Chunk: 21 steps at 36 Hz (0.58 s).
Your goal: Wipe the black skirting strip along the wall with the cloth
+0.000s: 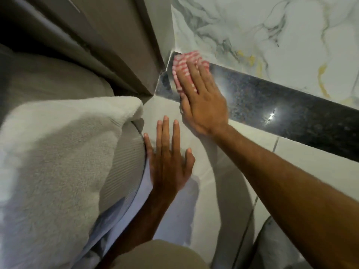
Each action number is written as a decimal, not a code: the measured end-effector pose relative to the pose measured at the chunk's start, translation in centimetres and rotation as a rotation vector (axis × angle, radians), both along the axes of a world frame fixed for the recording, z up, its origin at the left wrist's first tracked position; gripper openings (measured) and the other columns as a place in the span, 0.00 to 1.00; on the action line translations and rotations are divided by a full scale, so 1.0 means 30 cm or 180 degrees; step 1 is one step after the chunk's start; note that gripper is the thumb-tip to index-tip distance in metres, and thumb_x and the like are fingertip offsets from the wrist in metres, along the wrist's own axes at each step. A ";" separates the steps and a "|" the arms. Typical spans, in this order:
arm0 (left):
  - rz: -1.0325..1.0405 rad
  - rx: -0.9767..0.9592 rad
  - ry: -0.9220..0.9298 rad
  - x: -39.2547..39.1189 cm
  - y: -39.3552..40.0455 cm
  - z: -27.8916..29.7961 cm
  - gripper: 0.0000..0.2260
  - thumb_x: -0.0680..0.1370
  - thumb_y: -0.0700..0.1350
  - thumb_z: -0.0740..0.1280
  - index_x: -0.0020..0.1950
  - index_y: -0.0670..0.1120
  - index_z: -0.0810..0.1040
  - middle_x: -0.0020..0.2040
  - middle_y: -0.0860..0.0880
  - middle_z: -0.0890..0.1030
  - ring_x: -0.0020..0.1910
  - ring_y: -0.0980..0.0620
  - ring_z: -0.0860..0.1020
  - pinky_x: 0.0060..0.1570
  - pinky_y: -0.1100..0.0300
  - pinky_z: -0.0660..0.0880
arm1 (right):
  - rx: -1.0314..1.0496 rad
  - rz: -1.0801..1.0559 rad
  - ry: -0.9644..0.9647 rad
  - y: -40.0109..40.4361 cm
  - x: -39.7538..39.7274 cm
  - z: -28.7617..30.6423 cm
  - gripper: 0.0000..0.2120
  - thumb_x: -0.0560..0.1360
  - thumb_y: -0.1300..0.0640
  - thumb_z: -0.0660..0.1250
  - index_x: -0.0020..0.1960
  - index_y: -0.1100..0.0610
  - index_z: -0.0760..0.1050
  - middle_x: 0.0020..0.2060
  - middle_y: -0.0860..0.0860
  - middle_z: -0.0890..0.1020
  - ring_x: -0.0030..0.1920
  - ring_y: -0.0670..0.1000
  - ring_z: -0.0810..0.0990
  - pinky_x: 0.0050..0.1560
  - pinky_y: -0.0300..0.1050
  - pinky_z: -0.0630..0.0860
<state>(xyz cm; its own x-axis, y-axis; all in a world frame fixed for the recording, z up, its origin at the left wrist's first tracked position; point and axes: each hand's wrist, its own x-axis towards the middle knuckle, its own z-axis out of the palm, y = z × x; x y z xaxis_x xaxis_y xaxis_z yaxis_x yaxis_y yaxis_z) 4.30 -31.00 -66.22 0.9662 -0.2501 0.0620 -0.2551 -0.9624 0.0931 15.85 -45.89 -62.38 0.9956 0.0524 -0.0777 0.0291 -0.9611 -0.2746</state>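
The black speckled skirting strip (281, 113) runs along the foot of the marble wall, from the corner at upper middle down to the right edge. A red-and-white checked cloth (184, 63) lies pressed against the strip's left end, close to the corner. My right hand (202, 101) lies flat on the cloth with fingers stretched out, holding it against the strip. My left hand (169, 158) rests palm down on the pale floor tiles, fingers spread, holding nothing.
A white fluffy cushion or blanket (58, 162) on a grey ribbed seat (124, 167) crowds the left side. A brown door frame (120, 45) meets the corner. White marble wall (272, 32) rises above the strip. A dark rounded object (272, 247) sits at bottom right.
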 end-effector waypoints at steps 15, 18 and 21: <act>-0.0014 0.0062 0.0322 0.004 0.005 -0.001 0.33 0.89 0.61 0.50 0.89 0.43 0.55 0.89 0.37 0.54 0.89 0.37 0.54 0.85 0.28 0.52 | -0.0082 -0.1479 -0.0202 -0.108 -0.004 -0.020 0.31 0.89 0.46 0.51 0.90 0.55 0.53 0.89 0.56 0.54 0.90 0.59 0.51 0.92 0.54 0.48; -0.0002 0.0131 0.0381 0.003 0.005 0.007 0.33 0.89 0.62 0.46 0.90 0.43 0.54 0.90 0.38 0.53 0.89 0.37 0.53 0.84 0.27 0.53 | 0.0017 -0.0554 -0.0201 -0.079 -0.074 -0.023 0.31 0.89 0.47 0.54 0.89 0.55 0.54 0.89 0.57 0.55 0.90 0.59 0.51 0.91 0.56 0.50; -0.0025 0.0193 0.0400 0.003 0.005 0.012 0.33 0.89 0.61 0.48 0.90 0.43 0.54 0.90 0.37 0.53 0.89 0.37 0.53 0.83 0.26 0.54 | 0.0056 -0.0059 -0.0313 -0.118 -0.221 -0.031 0.30 0.88 0.50 0.57 0.88 0.55 0.58 0.89 0.57 0.58 0.90 0.58 0.53 0.92 0.56 0.51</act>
<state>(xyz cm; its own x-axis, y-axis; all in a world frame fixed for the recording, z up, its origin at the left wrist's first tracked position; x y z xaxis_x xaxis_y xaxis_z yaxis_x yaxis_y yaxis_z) 4.39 -30.84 -65.88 0.9634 -0.2574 -0.0748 -0.2528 -0.9652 0.0664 9.22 -49.43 -63.30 0.9992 0.0342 0.0213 0.0389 -0.9568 -0.2881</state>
